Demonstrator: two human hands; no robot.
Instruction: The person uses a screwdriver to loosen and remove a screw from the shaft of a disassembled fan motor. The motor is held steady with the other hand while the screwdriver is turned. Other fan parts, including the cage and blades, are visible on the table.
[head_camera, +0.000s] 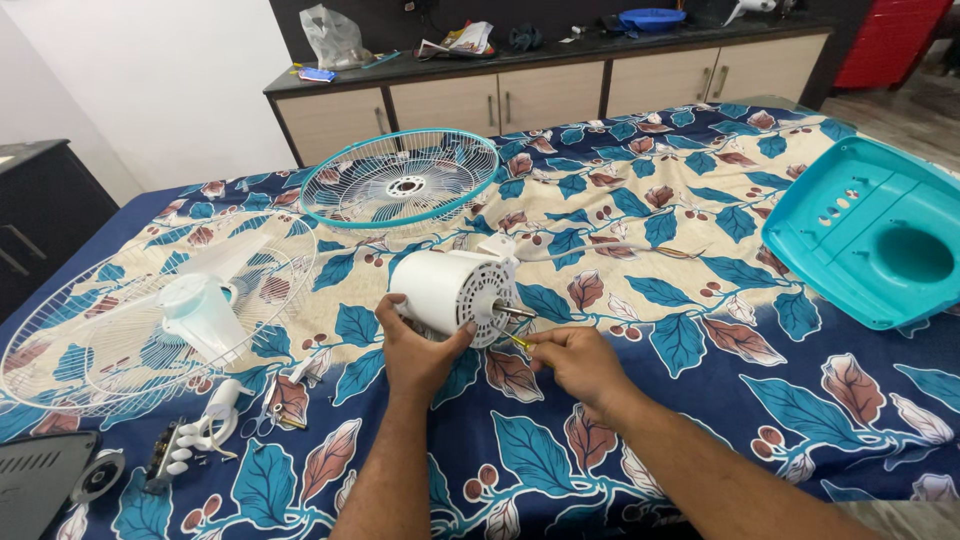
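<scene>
A white cylindrical fan motor (450, 291) lies on its side on the leaf-patterned cloth (640, 300), its metal shaft pointing right. My left hand (420, 350) grips the motor from below and in front. My right hand (580, 365) pinches a thin yellow-handled screwdriver (515, 340), whose tip meets the motor's front face near the shaft. A white cable (600, 252) runs from the motor toward the right.
A teal-rimmed wire fan guard (400, 180) lies behind the motor. A white guard (60, 350) holds translucent blades (205, 310) at left. A teal plastic base cover (870, 235) sits at right. Switch block (175, 455), scissors (268, 415) and small parts lie near left; cabinets (550, 90) stand behind.
</scene>
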